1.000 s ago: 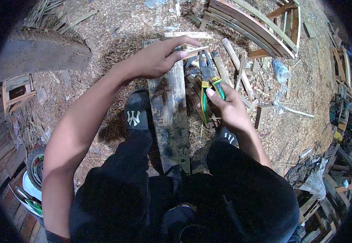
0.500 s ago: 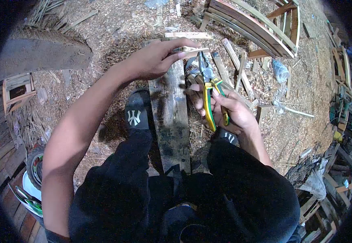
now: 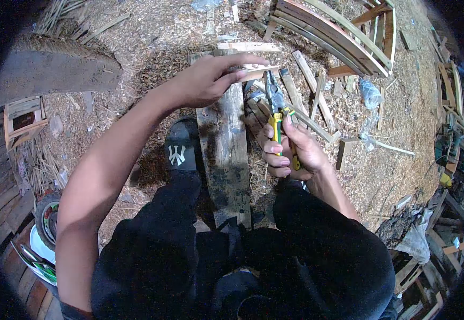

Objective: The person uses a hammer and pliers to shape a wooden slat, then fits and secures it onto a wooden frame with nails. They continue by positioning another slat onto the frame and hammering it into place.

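Observation:
My left hand [image 3: 216,77] pinches a short, pale piece of wood [image 3: 258,73] between thumb and fingers, above the far end of a worn plank [image 3: 222,154]. My right hand [image 3: 296,146] is wrapped round the yellow-and-green handles of a pair of pliers [image 3: 276,101]. The pliers point up and away from me, their dark jaws at the right end of the wood piece. Whether the jaws grip the wood or something small on it, I cannot make out.
Loose wood strips [image 3: 314,88] lie on the shavings right of the plank. A curved slatted wooden frame [image 3: 333,32] stands at the far right, a thick beam [image 3: 66,66] at the left. Near my left elbow is a white bucket [image 3: 40,248] with tools beside a wheel [image 3: 47,218].
My right hand has closed its fingers round the plier handles, which have come together. The wood piece has tilted and shifted slightly right, and the plier jaws have moved slightly right too.

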Action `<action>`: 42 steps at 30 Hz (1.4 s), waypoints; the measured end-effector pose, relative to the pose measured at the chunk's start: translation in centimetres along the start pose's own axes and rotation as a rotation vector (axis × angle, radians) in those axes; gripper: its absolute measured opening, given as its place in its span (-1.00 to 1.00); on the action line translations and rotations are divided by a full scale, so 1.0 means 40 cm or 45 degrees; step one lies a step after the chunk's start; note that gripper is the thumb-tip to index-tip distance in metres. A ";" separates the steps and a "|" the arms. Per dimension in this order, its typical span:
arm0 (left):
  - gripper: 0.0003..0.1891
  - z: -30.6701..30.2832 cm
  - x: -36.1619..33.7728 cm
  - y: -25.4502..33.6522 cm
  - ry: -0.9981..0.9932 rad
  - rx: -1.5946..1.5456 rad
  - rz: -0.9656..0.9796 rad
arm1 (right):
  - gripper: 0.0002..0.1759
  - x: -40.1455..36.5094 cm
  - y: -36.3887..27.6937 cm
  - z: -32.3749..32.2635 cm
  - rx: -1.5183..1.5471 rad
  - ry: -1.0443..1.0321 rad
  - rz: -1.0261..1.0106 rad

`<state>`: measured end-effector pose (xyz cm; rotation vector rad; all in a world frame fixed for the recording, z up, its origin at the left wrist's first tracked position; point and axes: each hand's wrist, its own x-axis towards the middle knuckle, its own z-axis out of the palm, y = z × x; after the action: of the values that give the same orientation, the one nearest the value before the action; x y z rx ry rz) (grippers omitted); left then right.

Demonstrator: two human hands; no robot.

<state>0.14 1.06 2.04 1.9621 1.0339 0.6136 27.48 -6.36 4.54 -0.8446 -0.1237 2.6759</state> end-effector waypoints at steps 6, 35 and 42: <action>-0.60 -0.005 0.022 -0.003 0.104 -0.006 0.057 | -0.45 0.019 0.002 -0.055 0.092 -0.041 -0.027; -0.64 0.007 0.016 -0.012 0.099 0.046 0.062 | -0.37 0.011 -0.012 0.014 -0.452 0.202 -0.218; -0.61 -0.012 0.008 0.007 -0.050 0.024 -0.130 | -0.33 0.028 0.008 -0.034 -0.339 0.024 -0.147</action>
<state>0.10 1.44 2.56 1.9166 1.1113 0.5088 27.29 -6.32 2.77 -0.9095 -0.5181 2.5771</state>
